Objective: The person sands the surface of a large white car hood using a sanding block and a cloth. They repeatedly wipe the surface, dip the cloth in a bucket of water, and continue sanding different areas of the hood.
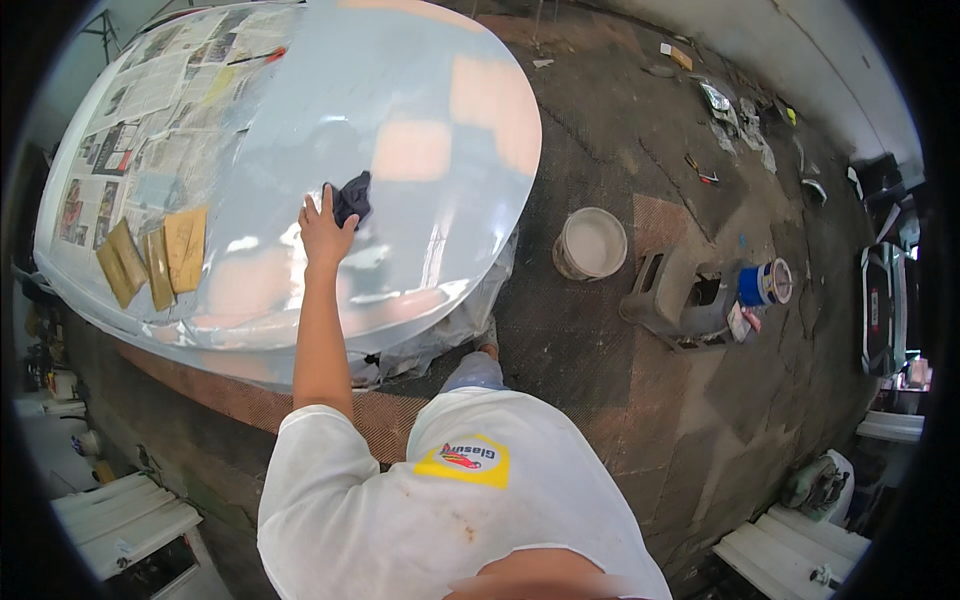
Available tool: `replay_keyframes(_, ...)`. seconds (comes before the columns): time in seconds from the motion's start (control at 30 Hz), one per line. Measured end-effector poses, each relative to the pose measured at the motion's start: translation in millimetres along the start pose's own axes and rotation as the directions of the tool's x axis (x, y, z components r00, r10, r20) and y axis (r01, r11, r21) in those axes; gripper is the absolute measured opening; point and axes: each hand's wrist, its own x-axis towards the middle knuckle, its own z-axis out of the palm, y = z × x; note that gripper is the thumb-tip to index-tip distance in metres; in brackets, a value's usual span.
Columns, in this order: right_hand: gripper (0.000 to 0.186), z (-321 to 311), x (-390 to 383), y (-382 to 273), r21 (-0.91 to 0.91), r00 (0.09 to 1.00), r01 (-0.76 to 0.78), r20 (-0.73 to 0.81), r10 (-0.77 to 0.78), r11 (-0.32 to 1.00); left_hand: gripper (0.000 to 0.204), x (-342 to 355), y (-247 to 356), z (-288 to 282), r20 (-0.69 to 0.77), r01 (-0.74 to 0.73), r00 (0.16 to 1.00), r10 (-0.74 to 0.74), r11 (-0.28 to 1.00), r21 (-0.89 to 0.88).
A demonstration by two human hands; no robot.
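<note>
My left hand (326,236) reaches over a large curved car panel with a glossy grey-blue surface (320,135). A dark crumpled cloth (351,198) is held between its thumb and fingers, against the panel. Its fingers are partly stretched, and some are hidden by the cloth. Pale peach patches (412,150) show on the panel around the hand. Left of it, newspaper sheets (150,140) cover part of the surface, with several folded tan-yellow pieces (186,248) lying at their near edge. My right hand does not show.
A red-handled tool (272,56) lies on the newspaper. Right of the panel stand a round bucket (591,243) and a grey plastic stool (675,303), with a blue can (764,283) next to it. Clear plastic sheeting (440,340) hangs below the panel's near edge. Crumpled foil-like scraps (735,115) lie farther off.
</note>
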Motion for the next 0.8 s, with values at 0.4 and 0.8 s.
replay_keyframes(0.4,0.051,-60.4,112.4,-21.6,-0.041,0.987,0.016,-0.161,-0.022,0.999,0.049,11.0,85.7,107.5,-0.155,-0.013,0.988,0.011,1.0,-0.013)
replay_keyframes(0.8,0.061,-129.1,355.5,-380.4,-0.122,0.89,0.433,-0.098,-0.445,0.893,0.026,-94.9,160.2,69.5,0.014,0.153,0.988,-0.153,0.964,-0.218)
